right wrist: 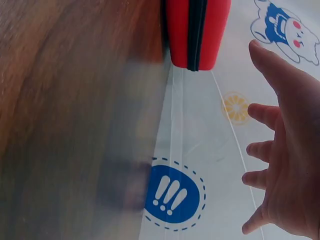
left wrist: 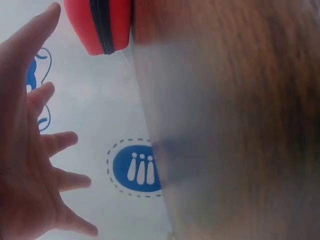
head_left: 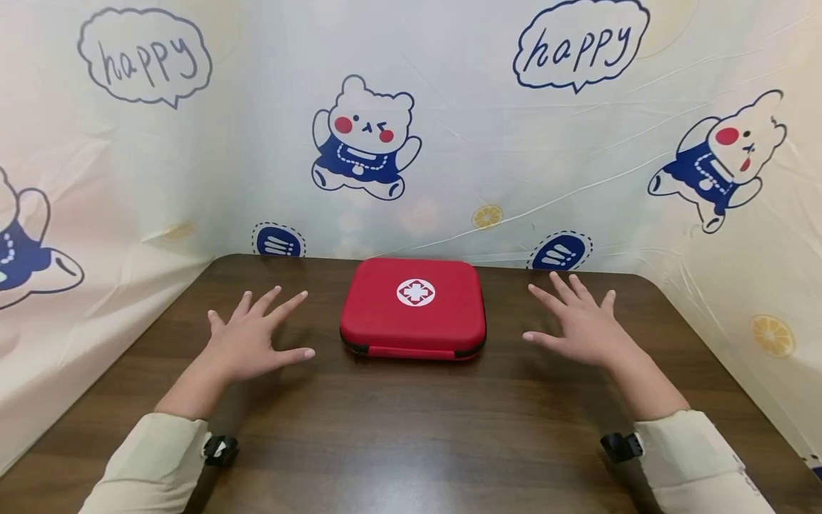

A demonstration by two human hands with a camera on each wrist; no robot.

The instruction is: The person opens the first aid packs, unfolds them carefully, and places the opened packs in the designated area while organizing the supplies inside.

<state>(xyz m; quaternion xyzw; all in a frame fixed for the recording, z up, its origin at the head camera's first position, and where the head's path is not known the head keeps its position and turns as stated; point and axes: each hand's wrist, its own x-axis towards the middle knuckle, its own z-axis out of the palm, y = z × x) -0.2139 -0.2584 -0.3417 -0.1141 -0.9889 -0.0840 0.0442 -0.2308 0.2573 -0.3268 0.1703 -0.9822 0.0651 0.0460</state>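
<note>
A red zip-up first aid case lies flat on the brown wooden table, its lid down and a white cross emblem on top. To the left of it my left hand hovers with fingers spread, apart from the case and holding nothing. On the other side my right hand is likewise spread, palm toward the table, with nothing in it. Both wrist views show a side of the case with its black zip band: the red case at the top in the left, the case at the top in the right.
The wooden table has rounded far corners. Behind it and at both sides hangs a pale curtain printed with bears, "happy" bubbles and orange slices. Small black devices sit at the cuffs of the light sleeves.
</note>
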